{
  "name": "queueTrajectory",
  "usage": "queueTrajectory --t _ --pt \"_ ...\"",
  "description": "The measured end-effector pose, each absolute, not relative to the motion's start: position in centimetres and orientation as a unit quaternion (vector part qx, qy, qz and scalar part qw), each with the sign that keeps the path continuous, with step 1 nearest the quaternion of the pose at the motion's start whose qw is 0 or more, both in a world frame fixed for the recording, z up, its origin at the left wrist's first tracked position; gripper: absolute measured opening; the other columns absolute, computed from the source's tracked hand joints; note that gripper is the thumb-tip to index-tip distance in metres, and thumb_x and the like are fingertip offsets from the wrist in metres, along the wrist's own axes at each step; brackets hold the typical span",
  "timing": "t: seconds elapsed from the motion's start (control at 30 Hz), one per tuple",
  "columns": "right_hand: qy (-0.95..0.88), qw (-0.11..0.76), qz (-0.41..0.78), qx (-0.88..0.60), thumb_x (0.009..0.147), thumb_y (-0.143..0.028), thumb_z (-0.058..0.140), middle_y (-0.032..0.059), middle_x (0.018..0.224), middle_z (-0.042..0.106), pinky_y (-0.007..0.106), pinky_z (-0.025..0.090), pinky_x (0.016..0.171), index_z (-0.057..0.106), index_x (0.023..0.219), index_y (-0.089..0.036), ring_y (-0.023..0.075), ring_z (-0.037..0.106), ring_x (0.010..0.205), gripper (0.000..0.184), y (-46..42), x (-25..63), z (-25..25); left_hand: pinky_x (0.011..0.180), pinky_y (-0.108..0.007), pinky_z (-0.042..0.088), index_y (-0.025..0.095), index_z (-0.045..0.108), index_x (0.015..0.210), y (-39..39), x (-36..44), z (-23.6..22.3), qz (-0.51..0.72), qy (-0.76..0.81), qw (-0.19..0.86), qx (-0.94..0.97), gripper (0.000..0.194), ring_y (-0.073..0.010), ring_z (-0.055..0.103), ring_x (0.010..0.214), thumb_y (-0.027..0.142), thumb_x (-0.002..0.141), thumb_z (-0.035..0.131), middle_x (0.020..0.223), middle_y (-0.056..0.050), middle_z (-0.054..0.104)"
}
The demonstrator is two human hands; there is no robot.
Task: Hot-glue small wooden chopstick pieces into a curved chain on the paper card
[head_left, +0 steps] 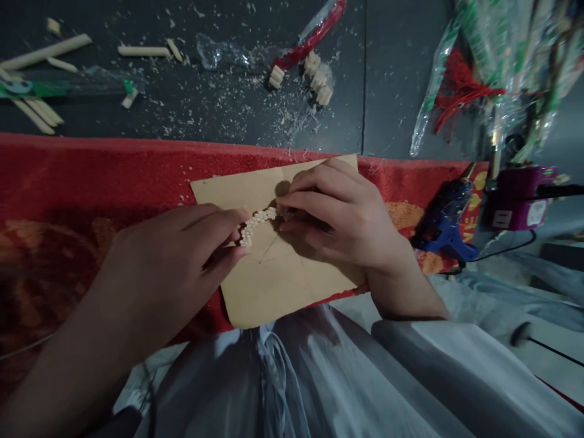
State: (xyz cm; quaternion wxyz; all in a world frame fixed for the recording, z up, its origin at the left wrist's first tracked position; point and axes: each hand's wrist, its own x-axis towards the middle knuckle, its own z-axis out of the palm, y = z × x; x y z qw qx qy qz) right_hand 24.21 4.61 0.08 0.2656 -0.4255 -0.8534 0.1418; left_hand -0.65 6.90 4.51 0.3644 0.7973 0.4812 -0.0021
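Note:
A curved strip of small pale stick pieces is held over a tan sheet of paper or card. My left hand pinches the strip's left end between thumb and fingers. At the other end, my right hand has its fingers closed on the strip and hides that part. Thin dark lines are drawn on the sheet below the strip. The sheet lies on a red towel with orange patterning.
A blue glue gun rests on the towel at right, beside a purple box. Pale sticks, stick bundles, a red wrapper and shavings lie on the dark table. Plastic packaging with red strings stands far right.

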Motion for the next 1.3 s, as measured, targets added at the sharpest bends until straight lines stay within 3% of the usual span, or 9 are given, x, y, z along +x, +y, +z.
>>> queueTrajectory --t 0.27,0.53,0.73,0.83,1.07,1.3 --pt "-0.854 0.261 0.167 -0.419 0.105 -0.03 0.063 0.0053 0.108 0.074 0.041 0.059 0.088 0.069 0.114 -0.023 0.0211 0.07 0.1 0.013 4.7 24.8 -0.2 0.083 -0.035 0.054 0.029 0.073 0.105 7.0 -1.1 3.8 0.021 0.478 0.38 0.791 0.027 -0.0262 0.074 0.107 0.043 0.094 0.052 0.097 0.0 0.077" --pt "-0.864 0.249 0.145 -0.412 0.108 -0.049 0.058 0.0058 0.114 0.075 0.043 0.059 0.09 0.07 0.12 -0.024 0.0227 0.072 0.105 0.03 4.9 25.6 0.5 0.083 -0.035 0.051 0.033 0.075 0.12 7.0 -1.0 3.6 0.017 0.501 0.358 0.788 0.035 -0.0267 0.072 0.103 0.046 0.093 0.056 0.104 0.0 0.076" --pt "-0.819 0.284 0.089 -0.491 0.112 -0.029 0.047 0.0047 0.106 0.079 0.038 0.059 0.088 0.071 0.111 -0.03 0.0195 0.072 0.098 0.024 5.2 26.1 1.5 0.097 -0.036 0.051 0.032 0.077 0.118 6.8 -1.0 4.1 0.035 0.536 0.349 0.768 0.037 -0.0247 0.069 0.1 0.048 0.087 0.066 0.103 0.0 0.074" --pt "-0.787 0.269 0.093 -0.547 0.111 -0.029 0.044 0.0053 0.103 0.078 0.04 0.059 0.089 0.071 0.102 -0.031 0.0226 0.072 0.1 0.028 5.3 26.2 1.8 0.091 -0.038 0.05 0.032 0.078 0.116 7.1 -0.8 4.0 0.004 0.554 0.362 0.75 0.042 -0.0238 0.068 0.092 0.05 0.08 0.068 0.096 0.001 0.074" --pt "-0.757 0.221 0.109 -0.605 0.1 -0.014 0.054 0.0059 0.098 0.078 0.04 0.055 0.083 0.071 0.092 -0.027 0.0245 0.071 0.096 0.023 5.3 26.2 3.1 0.082 -0.038 0.053 0.027 0.077 0.117 7.7 -0.7 3.9 0.012 0.526 0.385 0.758 0.051 -0.0217 0.069 0.083 0.055 0.077 0.063 0.092 -0.001 0.076" --pt "-0.75 0.258 0.118 -0.598 0.094 -0.015 0.064 0.0045 0.087 0.073 0.039 0.048 0.072 0.07 0.086 -0.028 0.0232 0.066 0.081 0.016 3.3 27.2 3.6 0.083 -0.041 0.053 0.026 0.077 0.122 7.5 -1.0 4.1 0.026 0.509 0.367 0.778 0.052 -0.0246 0.072 0.089 0.052 0.078 0.065 0.101 -0.004 0.079"
